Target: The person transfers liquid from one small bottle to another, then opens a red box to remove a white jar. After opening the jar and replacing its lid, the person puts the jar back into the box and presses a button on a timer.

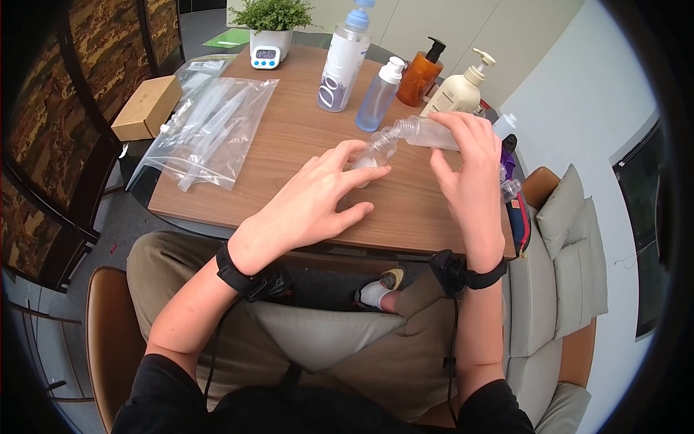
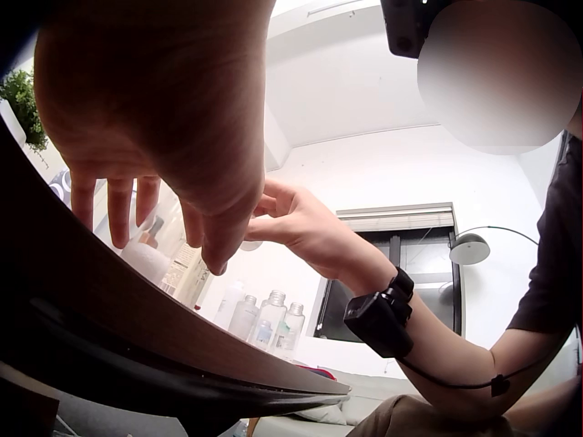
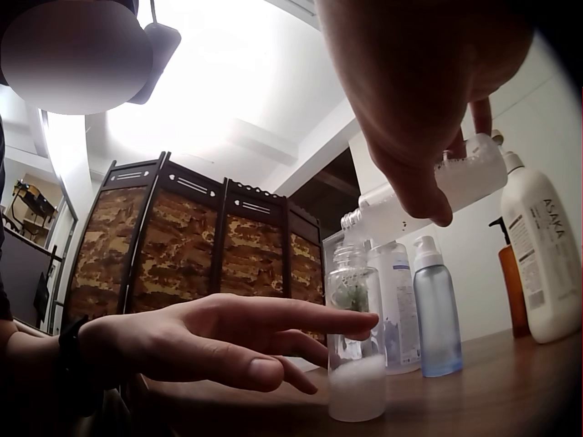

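Note:
My right hand (image 1: 471, 170) grips a translucent bottle (image 1: 428, 135) tipped nearly on its side. Its neck points left, right at the mouth of a clear bottle (image 3: 355, 396) that stands upright on the table. Whitish, cloudy contents fill the lower part of the clear bottle, as the right wrist view shows. My left hand (image 1: 307, 194) is beside this bottle, with its fingers extended around it and the index finger across its near side. The left thumb (image 3: 241, 364) lies apart from the bottle.
Beyond the hands stand a blue pump bottle (image 1: 377, 98), a tall Dove bottle (image 1: 340, 72), an amber pump bottle (image 1: 418, 81) and a cream pump bottle (image 1: 457, 94). Leftward on the wooden table (image 1: 210, 206) lie a clear plastic bag (image 1: 224, 123) and a cardboard box (image 1: 144, 108). A potted plant and timer (image 1: 265, 57) stand behind.

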Tool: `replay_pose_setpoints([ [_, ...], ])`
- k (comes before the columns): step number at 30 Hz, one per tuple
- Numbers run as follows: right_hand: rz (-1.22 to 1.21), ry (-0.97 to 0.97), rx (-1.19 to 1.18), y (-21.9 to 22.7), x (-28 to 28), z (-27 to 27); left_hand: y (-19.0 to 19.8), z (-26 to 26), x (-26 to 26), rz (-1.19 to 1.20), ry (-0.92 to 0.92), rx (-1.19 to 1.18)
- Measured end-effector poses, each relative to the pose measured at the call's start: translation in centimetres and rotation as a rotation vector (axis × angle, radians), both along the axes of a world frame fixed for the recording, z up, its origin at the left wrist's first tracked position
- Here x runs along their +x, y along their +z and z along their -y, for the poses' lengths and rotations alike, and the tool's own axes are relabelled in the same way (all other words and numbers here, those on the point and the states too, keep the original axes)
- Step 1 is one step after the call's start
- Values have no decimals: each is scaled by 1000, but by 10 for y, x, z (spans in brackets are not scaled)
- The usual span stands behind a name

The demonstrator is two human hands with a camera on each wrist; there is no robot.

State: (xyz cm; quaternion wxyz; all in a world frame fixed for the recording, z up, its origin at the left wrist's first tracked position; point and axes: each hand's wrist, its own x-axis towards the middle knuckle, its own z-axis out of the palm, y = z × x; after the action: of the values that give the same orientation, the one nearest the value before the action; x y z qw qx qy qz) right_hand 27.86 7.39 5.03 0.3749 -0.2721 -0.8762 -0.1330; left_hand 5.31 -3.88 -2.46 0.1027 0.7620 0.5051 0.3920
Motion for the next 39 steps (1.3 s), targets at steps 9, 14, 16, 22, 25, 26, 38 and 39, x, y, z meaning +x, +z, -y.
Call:
replay_pose_setpoints([
  [9, 9, -8, 12, 2, 0, 2, -2, -1, 0, -3, -9, 16],
  [14, 13, -13, 13, 2, 0, 3, -2, -1, 0, 2, -8, 9],
  [16, 13, -17, 19, 2, 0, 2, -2, -1, 0, -6, -8, 19],
  [22, 16, -21, 33, 2, 0, 2, -1, 0, 0, -9, -1, 10],
  [25, 12, -22, 39, 2, 0, 3, -2, -1, 0, -13, -3, 12],
  [26, 12, -22, 39, 2, 0, 3, -2, -1, 0, -13, -3, 12],
  [38, 14, -31, 47, 3, 0, 5, -1, 0, 0, -4, -7, 4],
  [39, 14, -31, 51, 3, 0, 5, -1, 0, 0, -8, -6, 8],
])
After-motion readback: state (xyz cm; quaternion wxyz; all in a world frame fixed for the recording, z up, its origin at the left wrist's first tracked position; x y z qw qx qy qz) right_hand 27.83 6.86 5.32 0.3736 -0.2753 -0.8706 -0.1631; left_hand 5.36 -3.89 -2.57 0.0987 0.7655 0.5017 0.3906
